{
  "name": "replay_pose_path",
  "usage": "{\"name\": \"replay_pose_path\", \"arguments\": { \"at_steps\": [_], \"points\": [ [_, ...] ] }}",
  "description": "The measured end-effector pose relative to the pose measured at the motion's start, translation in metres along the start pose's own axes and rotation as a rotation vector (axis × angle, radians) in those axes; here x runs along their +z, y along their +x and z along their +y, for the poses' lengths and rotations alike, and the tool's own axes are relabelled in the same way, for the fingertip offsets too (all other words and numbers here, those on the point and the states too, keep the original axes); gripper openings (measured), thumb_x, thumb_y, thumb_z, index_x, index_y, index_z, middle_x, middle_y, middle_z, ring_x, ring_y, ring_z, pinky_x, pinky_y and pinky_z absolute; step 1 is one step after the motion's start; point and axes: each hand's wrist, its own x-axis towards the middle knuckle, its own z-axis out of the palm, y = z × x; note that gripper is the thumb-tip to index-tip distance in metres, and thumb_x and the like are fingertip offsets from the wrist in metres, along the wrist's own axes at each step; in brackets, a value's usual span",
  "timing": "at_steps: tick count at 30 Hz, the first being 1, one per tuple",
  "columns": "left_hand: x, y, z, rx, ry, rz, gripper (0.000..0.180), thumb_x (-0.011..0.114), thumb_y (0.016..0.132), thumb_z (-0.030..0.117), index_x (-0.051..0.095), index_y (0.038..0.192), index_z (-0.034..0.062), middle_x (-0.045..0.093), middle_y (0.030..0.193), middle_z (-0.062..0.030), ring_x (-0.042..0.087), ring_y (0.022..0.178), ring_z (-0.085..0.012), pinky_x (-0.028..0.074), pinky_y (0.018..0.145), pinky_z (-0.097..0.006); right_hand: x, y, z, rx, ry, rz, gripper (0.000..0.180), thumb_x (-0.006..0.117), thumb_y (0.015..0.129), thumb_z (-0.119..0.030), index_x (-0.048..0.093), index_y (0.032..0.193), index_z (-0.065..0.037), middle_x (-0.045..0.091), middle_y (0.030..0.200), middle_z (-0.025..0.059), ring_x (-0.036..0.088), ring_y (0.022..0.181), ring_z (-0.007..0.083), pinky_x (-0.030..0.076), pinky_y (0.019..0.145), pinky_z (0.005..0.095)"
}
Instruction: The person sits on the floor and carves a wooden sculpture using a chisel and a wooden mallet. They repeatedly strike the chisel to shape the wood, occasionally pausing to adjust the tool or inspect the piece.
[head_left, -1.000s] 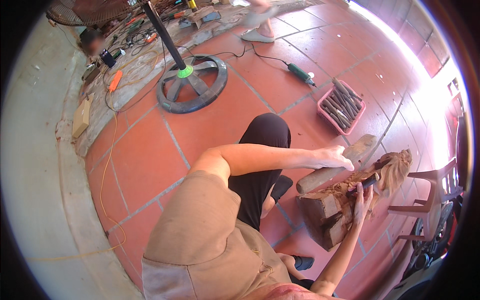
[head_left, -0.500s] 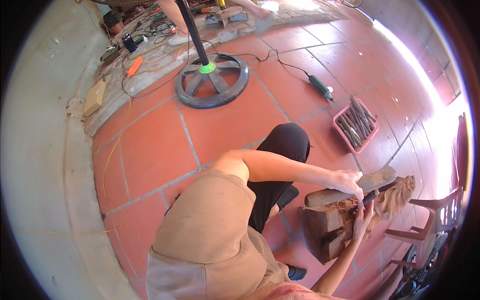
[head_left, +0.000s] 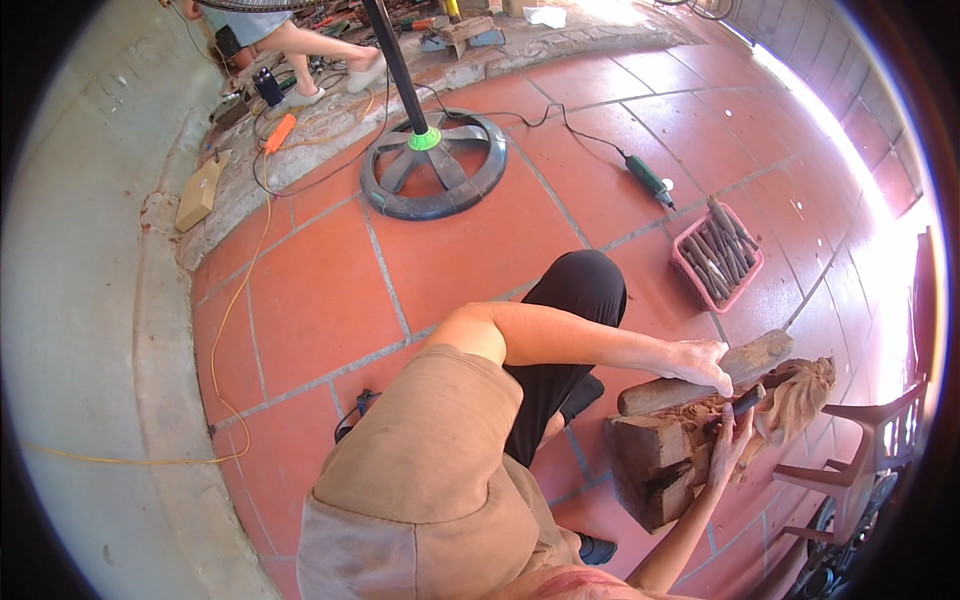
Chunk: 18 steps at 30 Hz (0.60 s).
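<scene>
My left hand (head_left: 700, 364) is closed over a thick, rounded wooden club (head_left: 757, 353) that slants across the near side of a partly carved wood block (head_left: 648, 455). Just below it, my right hand (head_left: 731, 441) has its fingers closed around a short dark-handled tool (head_left: 746, 400), which looks like a carving chisel; its working end is hidden. Flowing carved folds (head_left: 800, 400) show at the block's far right end, while its left end is rough and squarely cut.
A pink basket (head_left: 683, 268) of chisel-like tools sits beyond the block, near a green corded power tool (head_left: 648, 180). A fan's round black base (head_left: 485, 180) stands on the tiles. A plastic chair (head_left: 850, 455) is at right. Another person's legs (head_left: 315, 42) are at far left.
The other person has stepped leftward past the fan pole. My right hand and the dark-handled tool have dropped slightly away from my left hand. The whole view has shifted a little.
</scene>
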Motion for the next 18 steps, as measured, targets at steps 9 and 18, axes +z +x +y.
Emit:
{"name": "replay_pose_path", "arguments": {
  "at_steps": [9, 18],
  "points": [
    [0.001, 0.004, -0.006, 0.012, -0.038, 0.001, 0.068, 0.075, 0.078, 0.032, 0.053, 0.128, -0.0091, 0.065, 0.118, -0.0241, 0.063, 0.111, -0.0297, 0.048, 0.096, -0.041, -0.009, -0.003, 0.007, 0.091, 0.069, -0.055, 0.045, 0.064, 0.102, -0.020, 0.047, 0.139, 0.000, 0.060, 0.102, 0.0034, 0.062, 0.077, 0.0116, 0.049, 0.067, 0.0248],
    [0.001, 0.006, -0.008, 0.029, -0.020, 0.006, 0.067, 0.075, 0.077, 0.032, 0.054, 0.126, -0.0083, 0.066, 0.115, -0.0238, 0.064, 0.110, -0.0300, 0.049, 0.095, -0.041, -0.011, 0.001, 0.016, 0.074, 0.051, -0.039, 0.043, 0.065, 0.102, -0.020, 0.050, 0.137, 0.000, 0.060, 0.098, 0.0023, 0.062, 0.075, 0.0106, 0.047, 0.065, 0.0229]
  ]
}}
